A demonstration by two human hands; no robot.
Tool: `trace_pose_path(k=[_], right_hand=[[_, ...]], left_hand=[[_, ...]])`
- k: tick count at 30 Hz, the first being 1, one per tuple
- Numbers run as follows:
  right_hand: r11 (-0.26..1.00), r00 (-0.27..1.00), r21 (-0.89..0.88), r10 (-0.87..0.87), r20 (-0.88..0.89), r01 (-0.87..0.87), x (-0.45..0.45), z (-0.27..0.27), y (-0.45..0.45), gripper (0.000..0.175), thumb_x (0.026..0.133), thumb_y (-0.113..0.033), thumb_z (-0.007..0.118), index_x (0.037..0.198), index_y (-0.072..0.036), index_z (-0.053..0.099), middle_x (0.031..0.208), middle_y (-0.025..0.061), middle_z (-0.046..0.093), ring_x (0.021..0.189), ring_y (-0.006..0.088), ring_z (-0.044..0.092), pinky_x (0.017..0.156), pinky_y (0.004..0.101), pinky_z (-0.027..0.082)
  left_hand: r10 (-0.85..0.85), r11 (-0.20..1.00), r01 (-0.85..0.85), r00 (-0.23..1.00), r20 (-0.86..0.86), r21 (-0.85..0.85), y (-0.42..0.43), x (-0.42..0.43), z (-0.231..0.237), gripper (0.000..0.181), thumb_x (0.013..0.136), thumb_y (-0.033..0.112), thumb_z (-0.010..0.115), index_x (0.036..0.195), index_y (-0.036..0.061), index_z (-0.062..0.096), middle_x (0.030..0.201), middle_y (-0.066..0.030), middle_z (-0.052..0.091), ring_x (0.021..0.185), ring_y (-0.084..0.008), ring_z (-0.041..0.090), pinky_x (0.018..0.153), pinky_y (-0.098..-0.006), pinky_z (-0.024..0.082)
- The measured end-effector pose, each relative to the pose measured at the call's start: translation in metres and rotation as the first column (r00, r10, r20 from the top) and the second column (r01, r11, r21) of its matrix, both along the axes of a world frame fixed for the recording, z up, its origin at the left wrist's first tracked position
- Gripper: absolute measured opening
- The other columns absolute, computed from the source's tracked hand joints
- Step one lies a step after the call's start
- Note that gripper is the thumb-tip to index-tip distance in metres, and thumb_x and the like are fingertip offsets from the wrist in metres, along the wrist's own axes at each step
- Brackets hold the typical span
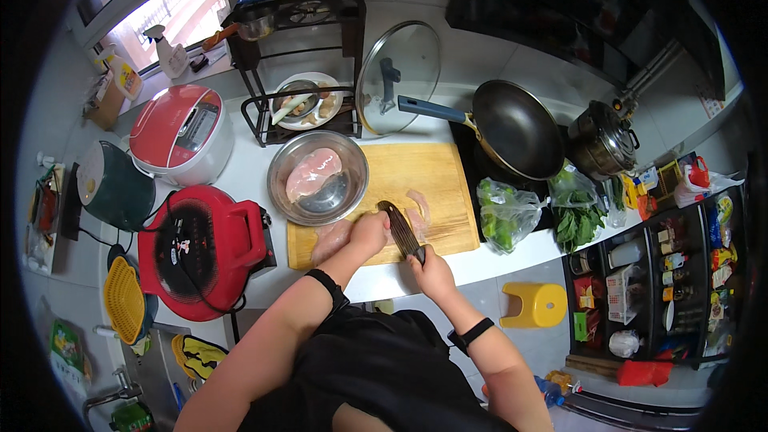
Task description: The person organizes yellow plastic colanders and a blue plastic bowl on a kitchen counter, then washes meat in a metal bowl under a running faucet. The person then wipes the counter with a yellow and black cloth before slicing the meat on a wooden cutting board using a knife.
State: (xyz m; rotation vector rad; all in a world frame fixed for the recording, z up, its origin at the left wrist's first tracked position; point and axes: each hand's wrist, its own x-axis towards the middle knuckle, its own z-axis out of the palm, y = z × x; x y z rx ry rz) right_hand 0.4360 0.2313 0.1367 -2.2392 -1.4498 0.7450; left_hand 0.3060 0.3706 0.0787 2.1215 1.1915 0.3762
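My right hand (433,275) grips the handle of a kitchen knife (401,230) with a dark blade, which points up and left over a wooden cutting board (414,162). My left hand (369,233) presses with curled fingers on a raw chicken breast (331,240), close beside the blade. Thin chicken slices (419,214) lie on the board to the right of the knife. Behind my left hand, a steel bowl (278,192) overlaps the board's left corner and contains another whole chicken breast (314,174). The blade partly hides where it meets the meat.
A red electric griddle (201,252) and a rice cooker (183,132) stand left. A frying pan (519,126) sits on the stove at right, near bagged green vegetables (510,213). Behind the board are a glass lid (405,84) and a rack with a plate (327,87). A yellow stool (535,305) stands below.
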Motion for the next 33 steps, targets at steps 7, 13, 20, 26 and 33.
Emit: trace_pose_path(k=[7,13,20,26,33], right_hand=[[0.992,0.993,0.086,-0.082,-0.085,0.089,0.004,-0.012,-0.002,0.037,0.086,-0.034,0.058,0.093,0.001,0.051,0.076,0.0261,0.061,0.075,0.0434,0.059,0.065,0.0458,0.046],[0.991,0.992,0.088,-0.092,-0.088,0.1,0.028,-0.009,-0.015,0.036,0.085,-0.035,0.057,0.097,0.0,0.052,0.078,0.0257,0.061,0.077,0.043,0.06,0.066,0.0475,0.046],[0.954,0.923,0.183,-0.165,-0.348,0.239,0.034,-0.03,-0.026,0.033,0.086,-0.03,0.059,0.097,0.001,0.052,0.069,0.0186,0.061,0.061,0.0317,0.061,0.056,0.0404,0.048],[0.885,0.498,-0.036,-0.295,-0.816,0.465,0.012,-0.018,-0.045,0.024,0.091,-0.026,0.055,0.087,-0.005,0.043,0.053,0.0011,0.043,0.038,0.0114,0.041,0.035,0.0273,0.037],[0.83,0.184,-0.161,-0.3,-0.936,0.534,-0.011,-0.038,-0.08,0.023,0.095,-0.027,0.049,0.085,-0.008,0.04,0.053,0.0017,0.04,0.037,0.0115,0.037,0.037,0.0281,0.038]], left_hand=[[0.078,0.757,0.132,0.954,0.289,-0.64,0.0,-0.003,0.025,0.01,0.073,0.0,0.062,0.08,0.0049,0.057,0.074,-0.0035,0.061,0.072,-0.0091,0.057,0.062,-0.0235,0.045],[0.11,0.579,0.429,0.802,0.587,-0.694,0.001,-0.008,0.046,0.021,0.075,-0.007,0.06,0.093,0.003,0.056,0.083,0.001,0.056,0.073,-0.0051,0.052,0.064,-0.0181,0.042],[-0.225,0.936,0.25,0.966,-0.124,0.247,-0.011,0.0,0.018,0.03,0.076,0.007,0.057,0.105,0.0012,0.062,0.11,-0.0148,0.059,0.104,-0.0326,0.054,0.088,-0.0375,0.044],[-0.377,0.821,0.4,0.916,-0.139,0.407,-0.029,-0.007,-0.018,0.043,0.084,0.009,0.049,0.126,0.0016,0.048,0.132,-0.0171,0.047,0.123,-0.0293,0.044,0.102,-0.0348,0.036],[-0.355,0.821,0.333,0.934,-0.043,0.465,-0.031,-0.011,-0.026,0.043,0.084,0.01,0.054,0.126,0.0013,0.049,0.133,-0.0159,0.047,0.124,-0.0283,0.044,0.102,-0.0347,0.037]])
